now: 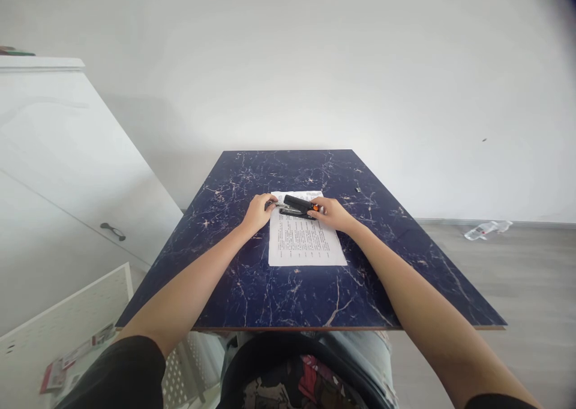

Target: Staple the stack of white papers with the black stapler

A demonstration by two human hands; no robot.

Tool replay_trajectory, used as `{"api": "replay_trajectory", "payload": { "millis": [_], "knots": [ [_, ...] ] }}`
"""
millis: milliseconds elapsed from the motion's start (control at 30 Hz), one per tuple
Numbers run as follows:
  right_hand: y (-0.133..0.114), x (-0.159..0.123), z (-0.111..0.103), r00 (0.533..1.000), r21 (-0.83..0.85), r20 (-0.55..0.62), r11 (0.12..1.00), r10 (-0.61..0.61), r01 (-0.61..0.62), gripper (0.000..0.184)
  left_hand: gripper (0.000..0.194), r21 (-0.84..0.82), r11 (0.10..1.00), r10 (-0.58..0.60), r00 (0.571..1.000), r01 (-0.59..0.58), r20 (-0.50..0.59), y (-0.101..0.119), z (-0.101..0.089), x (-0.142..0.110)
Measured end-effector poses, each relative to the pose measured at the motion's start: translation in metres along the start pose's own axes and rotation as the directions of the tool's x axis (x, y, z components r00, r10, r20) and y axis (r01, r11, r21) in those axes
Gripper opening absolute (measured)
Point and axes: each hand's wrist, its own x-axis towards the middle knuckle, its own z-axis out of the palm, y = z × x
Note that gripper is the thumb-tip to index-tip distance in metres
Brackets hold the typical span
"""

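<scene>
A black stapler [297,205] with an orange end lies across the top of a printed white sheet [304,241] on the dark blue marbled table [270,289]. My left hand [258,211] is closed on the stapler's left, metal end. My right hand [332,213] is closed on its right, orange end. Both forearms reach in from the near edge of the table.
A small dark object [357,189] lies on the table, right of the sheet. A white cabinet [54,175] stands at the left, with a white pegboard [58,337] below it. An empty plastic bottle [485,229] lies on the grey floor at the right.
</scene>
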Motion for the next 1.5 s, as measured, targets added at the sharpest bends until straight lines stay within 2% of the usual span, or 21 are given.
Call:
{"api": "replay_trajectory", "payload": {
  "millis": [667,1033,1500],
  "knots": [
    [0.0002,0.0004,0.0006,1.0,-0.011,0.012,1.0,0.002,-0.001,0.023,0.016,0.013,1.0,-0.027,1.0,0.027,-0.007,-0.0036,0.0042,0.0015],
    [-0.0015,0.0006,-0.0003,1.0,-0.017,0.013,1.0,-0.005,0.005,0.023,0.017,-0.081,0.994,-0.075,0.997,0.074,-0.001,-0.0063,0.0038,0.0015],
    [-0.0001,0.0005,-0.0004,1.0,-0.018,0.023,1.0,0.015,-0.015,0.027,0.015,-0.113,0.989,-0.101,0.995,0.1,-0.005,-0.004,0.0019,0.0003]
  ]
}}
